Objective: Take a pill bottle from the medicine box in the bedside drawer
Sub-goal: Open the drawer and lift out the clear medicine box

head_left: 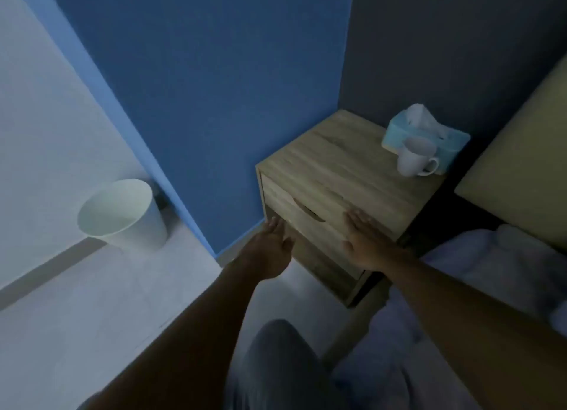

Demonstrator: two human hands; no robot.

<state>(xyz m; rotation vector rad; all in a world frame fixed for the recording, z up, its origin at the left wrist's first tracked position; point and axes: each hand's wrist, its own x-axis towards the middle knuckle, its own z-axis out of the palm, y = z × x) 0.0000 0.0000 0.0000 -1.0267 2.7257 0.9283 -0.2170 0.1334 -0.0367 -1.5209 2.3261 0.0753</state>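
A light wooden bedside cabinet (334,152) stands in the corner between a blue wall and a dark wall. Its drawer (285,204) is closed, with a dark cut-out grip slot (308,210) in the front. My left hand (270,250) hovers open by the drawer's lower left corner, fingers pointing at the front. My right hand (365,241) is open and flat against the drawer front to the right of the slot. The medicine box and pill bottle are hidden from view.
On the cabinet top at the back right sit a white mug (415,156) and a blue tissue box (426,133). A white waste bin (122,215) stands on the floor to the left. The bed with a pale cover (491,265) and a yellowish headboard (527,161) lies to the right. My knee (279,363) is below.
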